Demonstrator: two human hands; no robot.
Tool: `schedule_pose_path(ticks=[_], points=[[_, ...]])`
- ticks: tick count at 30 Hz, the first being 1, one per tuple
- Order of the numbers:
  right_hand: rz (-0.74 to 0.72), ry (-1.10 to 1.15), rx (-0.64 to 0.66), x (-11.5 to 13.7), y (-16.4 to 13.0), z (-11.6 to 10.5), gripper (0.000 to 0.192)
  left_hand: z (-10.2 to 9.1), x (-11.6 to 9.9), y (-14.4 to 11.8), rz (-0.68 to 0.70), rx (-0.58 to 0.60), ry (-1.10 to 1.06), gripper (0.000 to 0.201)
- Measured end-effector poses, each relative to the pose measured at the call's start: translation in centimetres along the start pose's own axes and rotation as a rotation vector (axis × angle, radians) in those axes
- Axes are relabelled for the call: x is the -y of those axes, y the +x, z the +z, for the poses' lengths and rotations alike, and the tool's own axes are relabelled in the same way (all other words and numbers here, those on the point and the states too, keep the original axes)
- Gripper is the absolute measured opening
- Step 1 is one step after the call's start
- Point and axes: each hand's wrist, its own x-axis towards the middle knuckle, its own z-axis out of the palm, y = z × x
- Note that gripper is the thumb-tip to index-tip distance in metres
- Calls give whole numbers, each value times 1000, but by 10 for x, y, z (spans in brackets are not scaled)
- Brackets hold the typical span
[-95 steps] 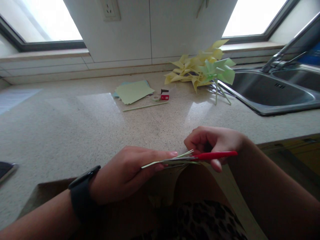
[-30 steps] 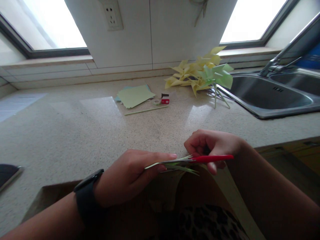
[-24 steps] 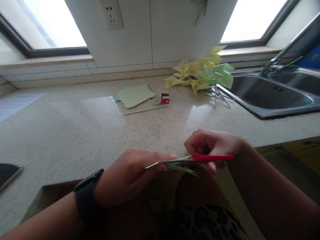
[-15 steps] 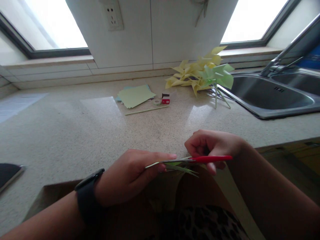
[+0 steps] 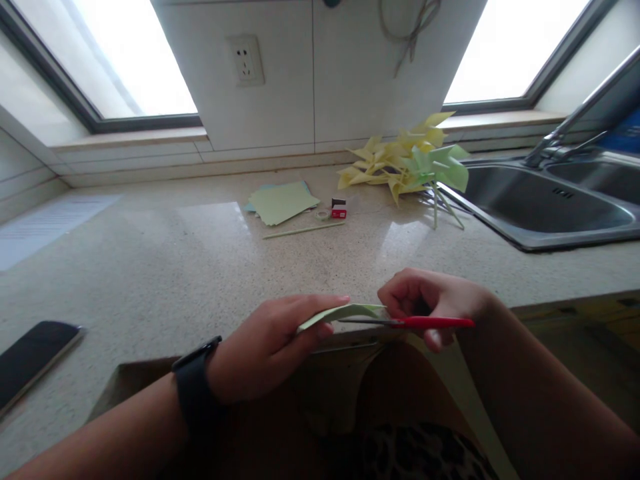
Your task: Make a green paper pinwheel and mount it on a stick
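My left hand (image 5: 270, 343), with a black watch on the wrist, pinches a light green sheet of paper (image 5: 345, 312) at the counter's near edge. My right hand (image 5: 433, 303) grips red-handled scissors (image 5: 425, 323), whose blades lie level against the underside of the paper. Both hands sit close together, just above the countertop (image 5: 175, 267) edge.
A pile of yellow and green paper pinwheels (image 5: 410, 163) lies at the back beside a steel sink (image 5: 545, 200). Green paper sheets (image 5: 283, 200), a thin stick (image 5: 304, 231), a tape roll (image 5: 323, 214) and a small red box (image 5: 339, 211) sit mid-counter. A dark phone (image 5: 30, 353) lies at left.
The thin green strip hanging under the blades is gone from view. The paper now rides flatter above the scissors, and the view has tilted up slightly.
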Motion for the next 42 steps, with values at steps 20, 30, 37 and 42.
schedule_pose_path(ticks=[20,30,37,42], points=[[130,-1346,-1143,18,21,-13,24,0,27,5,-389,-211,-809,26],[306,-1635,-956,29,17,-27,31,-2,26,9,-409,-297,-890,32],[-66,-1337,-979,48,40,0,18,-3,31,11,-388,-356,-1014,33],[-202,-560,-618,53,78,27,25,-3,31,13,-409,-393,-1033,35]])
